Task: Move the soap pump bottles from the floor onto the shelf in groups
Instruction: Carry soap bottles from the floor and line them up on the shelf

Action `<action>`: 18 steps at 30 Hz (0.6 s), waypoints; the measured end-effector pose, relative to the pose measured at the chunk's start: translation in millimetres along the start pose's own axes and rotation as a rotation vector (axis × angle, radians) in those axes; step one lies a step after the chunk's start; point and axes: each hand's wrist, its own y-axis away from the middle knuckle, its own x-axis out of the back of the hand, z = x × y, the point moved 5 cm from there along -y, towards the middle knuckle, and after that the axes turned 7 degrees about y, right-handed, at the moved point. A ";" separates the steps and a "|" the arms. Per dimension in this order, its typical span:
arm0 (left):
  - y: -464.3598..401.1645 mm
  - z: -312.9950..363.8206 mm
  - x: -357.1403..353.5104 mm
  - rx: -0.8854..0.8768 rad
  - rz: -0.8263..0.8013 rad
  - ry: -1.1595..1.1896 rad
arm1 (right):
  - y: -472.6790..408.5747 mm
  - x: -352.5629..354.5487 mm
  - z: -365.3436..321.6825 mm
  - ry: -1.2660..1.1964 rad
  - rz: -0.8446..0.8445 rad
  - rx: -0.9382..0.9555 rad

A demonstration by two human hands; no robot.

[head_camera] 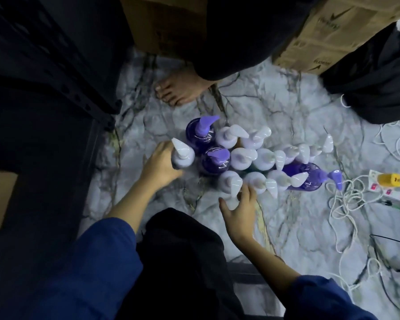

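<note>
The left hand [158, 162] hides the body of the white pump bottle [183, 155] it grips. The dark metal shelf [44, 93] runs off the left edge, too dim to read. The brown cardboard boxes' [346, 35] printing is blurred.

A cluster of white and purple bottles [252, 158] is seen standing on the marble floor [286, 227]. One white bottle [183, 155] at the cluster's left edge is gripped by the left hand [159, 165]. Another white bottle [232, 188] is touched by the right hand [240, 211]. A dark shelf [44, 112] is seen at the left.
</note>
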 end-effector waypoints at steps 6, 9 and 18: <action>-15.1 -10.1 -12.8 0.039 0.052 0.096 | -14.8 -21.9 14.7 -0.121 -0.065 -0.096; -22.8 -21.9 -21.6 0.049 0.057 0.150 | -23.0 -31.9 14.5 -0.149 -0.066 -0.157; -18.1 -32.5 -32.7 0.094 0.051 0.397 | -22.0 -36.9 19.9 -0.241 -0.017 -0.253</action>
